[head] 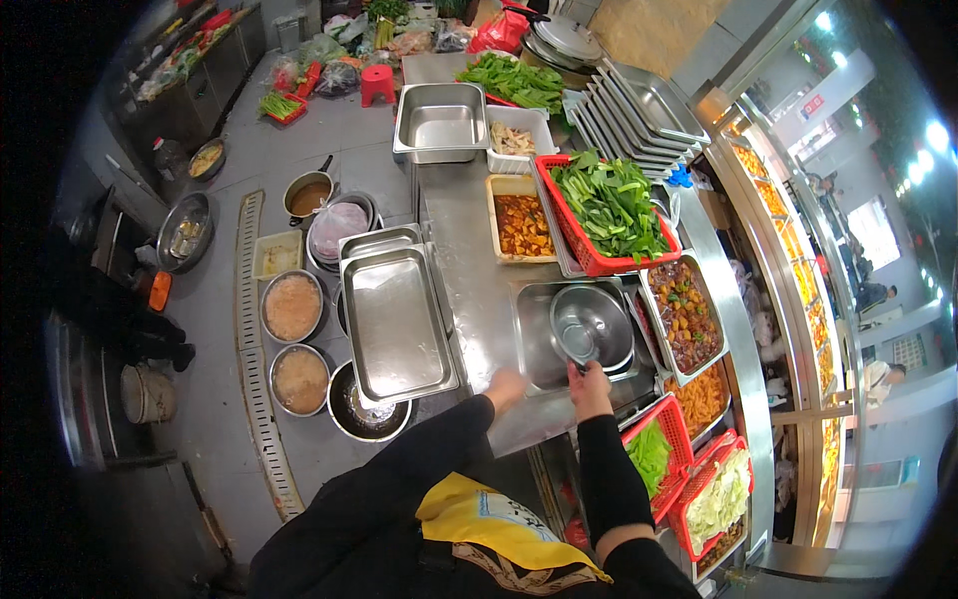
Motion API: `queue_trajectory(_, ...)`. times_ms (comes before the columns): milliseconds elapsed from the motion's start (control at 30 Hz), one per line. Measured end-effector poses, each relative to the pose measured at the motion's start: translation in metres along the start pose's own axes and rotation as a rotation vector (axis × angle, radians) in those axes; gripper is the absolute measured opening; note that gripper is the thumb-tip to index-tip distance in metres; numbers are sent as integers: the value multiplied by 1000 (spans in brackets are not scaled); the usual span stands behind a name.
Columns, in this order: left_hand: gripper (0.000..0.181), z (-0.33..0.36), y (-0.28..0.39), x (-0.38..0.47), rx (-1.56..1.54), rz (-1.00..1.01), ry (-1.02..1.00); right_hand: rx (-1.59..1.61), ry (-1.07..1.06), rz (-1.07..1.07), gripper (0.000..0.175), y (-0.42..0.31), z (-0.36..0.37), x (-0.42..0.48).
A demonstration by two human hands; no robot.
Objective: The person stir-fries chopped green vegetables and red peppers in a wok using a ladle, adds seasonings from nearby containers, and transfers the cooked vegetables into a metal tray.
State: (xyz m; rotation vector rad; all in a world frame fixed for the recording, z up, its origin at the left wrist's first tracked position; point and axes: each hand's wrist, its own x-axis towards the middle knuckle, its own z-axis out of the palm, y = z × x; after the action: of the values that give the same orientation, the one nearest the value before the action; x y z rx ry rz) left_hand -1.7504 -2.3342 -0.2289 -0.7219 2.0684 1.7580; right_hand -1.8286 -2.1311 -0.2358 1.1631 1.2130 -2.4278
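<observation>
My right hand (590, 389) grips a dark handle or rim at the near edge of a round stainless steel bowl (591, 322). The bowl rests over a rectangular steel pan (533, 337) on the steel counter (479, 299). My left hand (507, 388), blurred, is over the counter left of that pan; its fingers cannot be made out. To its left lies a rectangular steel tray (397, 322). Beyond the bowl are a red basket of leafy greens (610, 210) and a white container of tofu-like cubes in sauce (522, 224). A tray of braised food (685, 311) stands right of the bowl.
Red baskets of lettuce (650, 457) and chopped cabbage (718, 502) stand near right. Stacked steel trays (636, 120) and a deep steel pan (441, 120) are at the back. Bowls of pale food (293, 305) stand left, by a floor drain (254, 359). A person's dark legs (150, 329) show far left.
</observation>
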Motion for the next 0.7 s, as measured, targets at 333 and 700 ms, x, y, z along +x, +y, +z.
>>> queue_trajectory(333, 20, -173, -77, -96, 36, 201, 363, 109, -88, -69, 19, -7, -12, -124)
queue_trajectory(700, 20, -276, -185, -330, -237, -127, 688, 126, -77, 51, 26, 74, 7, -45)
